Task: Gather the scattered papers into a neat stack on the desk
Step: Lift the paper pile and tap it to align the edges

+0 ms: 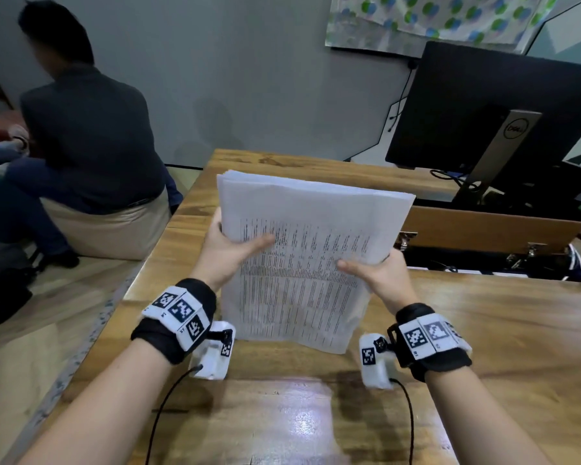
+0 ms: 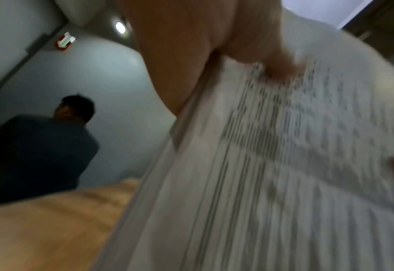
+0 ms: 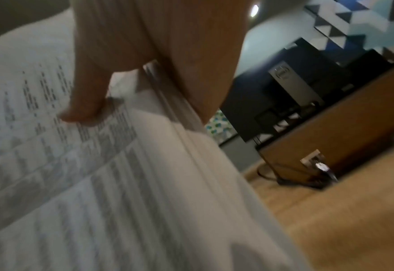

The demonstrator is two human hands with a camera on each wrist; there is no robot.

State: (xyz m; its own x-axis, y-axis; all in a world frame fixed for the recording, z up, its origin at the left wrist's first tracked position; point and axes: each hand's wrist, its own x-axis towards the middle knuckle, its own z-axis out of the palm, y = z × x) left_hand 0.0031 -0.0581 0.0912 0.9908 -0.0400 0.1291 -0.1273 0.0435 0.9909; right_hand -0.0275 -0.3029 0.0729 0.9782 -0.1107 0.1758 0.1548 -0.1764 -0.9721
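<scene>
Both hands hold one bundle of papers point(image 1: 302, 250) upright over the wooden counter point(image 1: 483, 330), its lower edge down at or just above the wood near the middle of the counter; whether it touches cannot be told. The sheets carry columns of fine print, too blurred to read, and the top edges fan slightly apart.

The left hand point(image 1: 228, 253) pinches the left side of the bundle, thumb laid across the printed front and fingers behind. The right hand point(image 1: 376, 270) pinches the right side the same way, thumb on the front sheet and fingers wrapped behind. In the left wrist view the thumb point(image 2: 277, 60) presses on the print; in the right wrist view the thumb point(image 3: 87, 102) does likewise, with the sheet edges running down beside the palm.

At the far right of the counter stands a black monitor point(image 1: 483, 105) on a silver stand, with dark cables below it. A person in a dark shirt point(image 1: 88, 139) sits to the left, turned away. A patterned cloth point(image 1: 433, 18) hangs on the grey wall.
</scene>
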